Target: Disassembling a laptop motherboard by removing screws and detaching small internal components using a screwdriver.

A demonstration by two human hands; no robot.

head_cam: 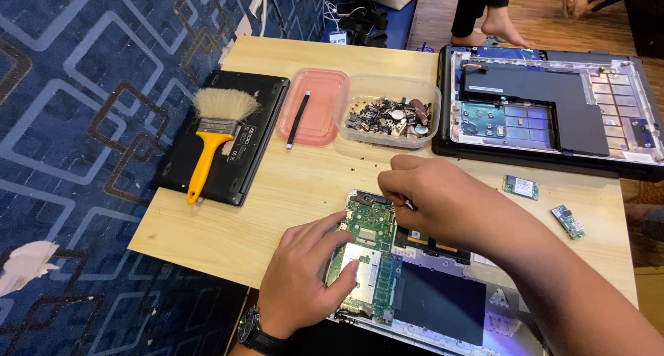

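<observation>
An opened laptop (443, 301) lies at the near edge of the wooden table, its green circuit board (370, 226) exposed beside a dark battery. My left hand (304, 276) rests flat on the left side of the board, thumb pressed on a silver shield. My right hand (432, 193) hovers over the board's upper right corner with fingers pinched together; what they pinch is too small to see. A watch sits on my left wrist.
A clear tub of screws and small parts (391, 114), a pink lid (315, 107) with a black strip, a yellow-handled brush (211, 131) on a black cover, a second opened laptop (546, 107), two small green modules (520, 186) (568, 221). Another person's feet are beyond the table.
</observation>
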